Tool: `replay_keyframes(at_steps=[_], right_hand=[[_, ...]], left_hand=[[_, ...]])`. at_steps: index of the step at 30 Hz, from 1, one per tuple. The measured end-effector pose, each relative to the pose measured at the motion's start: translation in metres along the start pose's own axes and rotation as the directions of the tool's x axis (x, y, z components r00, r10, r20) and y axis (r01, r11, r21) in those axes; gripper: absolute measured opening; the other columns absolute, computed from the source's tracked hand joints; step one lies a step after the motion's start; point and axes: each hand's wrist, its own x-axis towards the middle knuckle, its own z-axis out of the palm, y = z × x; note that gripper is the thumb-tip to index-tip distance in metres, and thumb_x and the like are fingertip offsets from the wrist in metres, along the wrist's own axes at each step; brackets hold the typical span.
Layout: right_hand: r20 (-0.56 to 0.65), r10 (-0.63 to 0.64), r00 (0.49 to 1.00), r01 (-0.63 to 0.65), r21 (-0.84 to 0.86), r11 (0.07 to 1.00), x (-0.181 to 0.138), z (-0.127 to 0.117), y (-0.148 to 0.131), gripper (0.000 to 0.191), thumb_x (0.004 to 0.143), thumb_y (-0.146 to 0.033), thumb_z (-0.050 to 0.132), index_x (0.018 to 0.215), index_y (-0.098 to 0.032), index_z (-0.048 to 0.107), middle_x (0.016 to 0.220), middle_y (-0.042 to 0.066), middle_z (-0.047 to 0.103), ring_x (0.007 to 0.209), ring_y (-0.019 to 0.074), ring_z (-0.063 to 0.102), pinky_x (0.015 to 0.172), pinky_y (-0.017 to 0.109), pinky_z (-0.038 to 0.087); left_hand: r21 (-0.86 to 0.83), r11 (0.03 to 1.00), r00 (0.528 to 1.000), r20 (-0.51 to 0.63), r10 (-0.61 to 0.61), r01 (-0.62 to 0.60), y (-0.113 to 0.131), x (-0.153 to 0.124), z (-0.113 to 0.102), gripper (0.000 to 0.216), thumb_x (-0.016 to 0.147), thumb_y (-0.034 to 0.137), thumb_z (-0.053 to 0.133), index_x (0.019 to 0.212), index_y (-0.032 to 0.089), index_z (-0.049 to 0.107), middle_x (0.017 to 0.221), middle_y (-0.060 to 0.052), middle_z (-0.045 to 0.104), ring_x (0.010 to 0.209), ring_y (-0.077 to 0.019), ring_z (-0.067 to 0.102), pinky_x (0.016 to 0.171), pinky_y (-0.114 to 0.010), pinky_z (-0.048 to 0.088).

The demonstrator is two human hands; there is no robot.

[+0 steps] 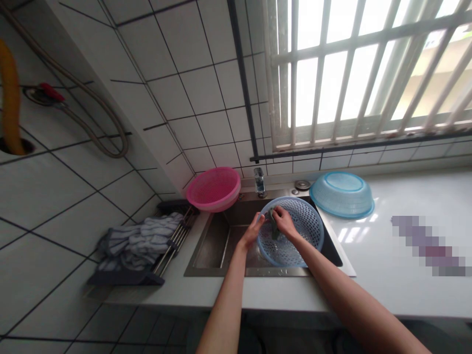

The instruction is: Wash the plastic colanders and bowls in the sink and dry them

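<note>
A light blue plastic colander (304, 231), full of holes, is held tilted over the right part of the steel sink (210, 250). My left hand (252, 230) grips its left rim, with the thumb on the inner side. Inside the colander, my right hand (283, 221) is closed on a dark green-grey cloth (274, 230), pressed near the colander's left inner wall. The fingertips of the right hand are partly hidden by the cloth.
Behind the sink stands a chrome faucet (259, 183). A pink basket (214, 189) rests at the back left corner, and an upturned blue basin (342, 195) sits right of the sink. Left lies a striped cloth (143, 241) on a rack (177, 241). A blurred-out object lies on the right counter.
</note>
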Motion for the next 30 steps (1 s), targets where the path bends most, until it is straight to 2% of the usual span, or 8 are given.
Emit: replay_keyframes(at_steps=[2,4,6,10,14,20,25,30], right_hand=[[0.235,-0.024,0.972,0.009,0.067,0.998,-0.003,0.004,-0.001,0.030,0.086,-0.047,0.058,0.080,-0.019,0.066,0.079,0.003,0.066,0.074,0.0190,0.054,0.073,0.030,0.043],[0.476,-0.049,0.878,-0.004,0.110,0.994,-0.007,0.008,-0.002,0.031,0.085,-0.048,0.062,0.083,-0.018,0.069,0.082,0.004,0.068,0.075,0.0189,0.055,0.075,0.031,0.045],[0.557,-0.061,0.829,-0.017,0.133,0.991,-0.010,0.011,-0.004,0.032,0.084,-0.049,0.064,0.085,-0.017,0.070,0.085,0.004,0.069,0.077,0.0191,0.056,0.077,0.031,0.045],[0.192,0.002,0.981,-0.039,0.190,0.981,-0.004,0.005,-0.008,0.033,0.084,-0.052,0.063,0.082,-0.019,0.064,0.082,0.004,0.066,0.076,0.0182,0.054,0.073,0.029,0.045],[-0.039,0.074,0.997,-0.060,0.278,0.959,0.004,-0.006,-0.010,0.032,0.083,-0.052,0.064,0.085,-0.020,0.062,0.082,0.002,0.064,0.074,0.0176,0.053,0.072,0.028,0.046],[0.290,-0.029,0.957,-0.051,0.264,0.963,-0.005,0.002,-0.010,0.032,0.086,-0.049,0.064,0.094,-0.018,0.070,0.094,0.005,0.070,0.083,0.0195,0.058,0.078,0.030,0.048],[0.474,-0.054,0.879,-0.037,0.180,0.983,-0.013,0.015,-0.005,0.028,0.083,-0.045,0.067,0.086,-0.018,0.072,0.088,0.005,0.072,0.082,0.0207,0.059,0.080,0.032,0.049],[0.308,-0.048,0.950,-0.012,0.189,0.982,-0.007,0.010,-0.009,0.031,0.086,-0.049,0.064,0.085,-0.018,0.069,0.085,0.005,0.069,0.080,0.0199,0.057,0.076,0.030,0.047]], left_hand=[[0.037,0.999,1.000,-0.010,0.017,-0.016,0.000,0.000,-0.002,0.085,0.084,0.073,0.073,0.153,0.026,0.051,0.147,-0.013,0.064,0.140,-0.0340,0.058,0.123,-0.053,0.037],[0.098,0.995,0.997,-0.064,0.041,-0.035,0.001,0.001,-0.004,0.081,0.084,0.073,0.073,0.149,0.026,0.056,0.150,-0.013,0.062,0.145,-0.0347,0.052,0.125,-0.052,0.034],[0.155,0.986,0.993,-0.098,0.069,-0.053,0.001,0.002,-0.005,0.078,0.083,0.074,0.073,0.144,0.026,0.061,0.149,-0.013,0.062,0.147,-0.0350,0.049,0.126,-0.051,0.032],[0.157,0.984,0.996,-0.022,0.091,-0.087,0.002,0.003,-0.002,0.074,0.085,0.074,0.071,0.139,0.024,0.062,0.143,-0.012,0.066,0.139,-0.0335,0.056,0.123,-0.050,0.036],[0.143,0.988,0.998,-0.006,0.058,-0.057,0.004,0.000,0.001,0.073,0.085,0.072,0.071,0.139,0.024,0.058,0.142,-0.012,0.065,0.136,-0.0323,0.058,0.119,-0.050,0.041],[0.136,0.987,0.996,-0.028,0.089,-0.085,0.014,-0.010,0.005,0.079,0.076,0.062,0.085,0.137,0.023,0.055,0.130,-0.013,0.070,0.123,-0.0317,0.066,0.115,-0.053,0.044],[0.134,0.979,0.987,-0.030,0.161,-0.155,0.014,-0.008,0.007,0.081,0.081,0.064,0.081,0.148,0.027,0.056,0.153,-0.013,0.060,0.148,-0.0330,0.049,0.127,-0.049,0.030],[0.082,0.995,0.998,-0.021,0.063,-0.061,0.010,-0.002,0.005,0.077,0.084,0.074,0.072,0.140,0.021,0.067,0.146,-0.014,0.066,0.142,-0.0367,0.055,0.127,-0.053,0.033]])
